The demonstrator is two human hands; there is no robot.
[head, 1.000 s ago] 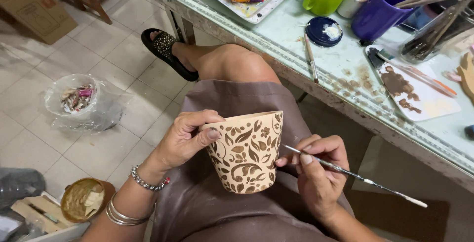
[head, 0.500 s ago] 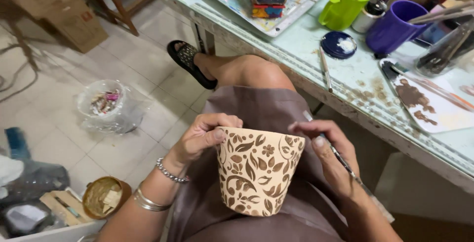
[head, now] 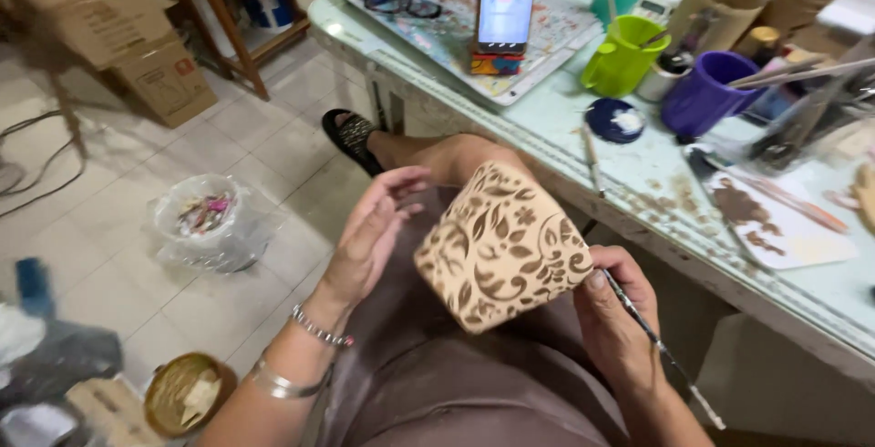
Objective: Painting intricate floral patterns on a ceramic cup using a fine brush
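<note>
A tan clay pot (head: 501, 246) painted with brown leaf and flower scrolls lies tilted on its side above my lap. My right hand (head: 615, 319) props it up from the right and below, and also pinches a thin paintbrush (head: 658, 345) that points down to the right. Just left of the pot is my left hand (head: 374, 228), with bracelets at the wrist. Its fingers are spread and its palm faces the pot's side. I cannot tell whether it touches the pot.
A pale green table (head: 583, 151) runs along the right. On it stand a green mug (head: 624, 55), a purple mug (head: 706, 92), an upright phone (head: 506, 0), a blue dish (head: 615, 121) and a white palette (head: 775, 224) with brown paint. A plastic bag (head: 205, 219), cardboard box (head: 137, 55) and round tin (head: 187, 392) sit on the tiled floor.
The pot has tipped from upright onto its side. My left hand has let go of the rim and opened beside it. The view has shifted toward the table.
</note>
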